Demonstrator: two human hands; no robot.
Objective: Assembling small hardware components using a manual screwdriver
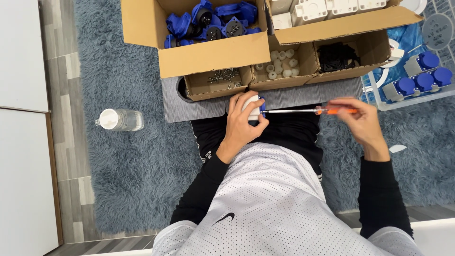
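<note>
Left hand (242, 121) is wrapped around a small white-and-blue socket part (255, 108), fingers curled tight to keep it steady over the lap, just off the near edge of the grey board (199, 106). Right hand (362, 121) pinches the orange handle of a screwdriver (308, 111) held level, tip right at the part's blue end. Cardboard boxes (208, 52) of screws, white caps and blue pieces line the board's far edge, probably for easy grabbing. Shaggy blue-grey rug (128, 156) underneath, water bottle (121, 119) lying on it to the left.

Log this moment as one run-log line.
left hand: grips white-and-blue socket part | right hand: holds orange-handled screwdriver, tip at part | cardboard boxes ahead
</note>
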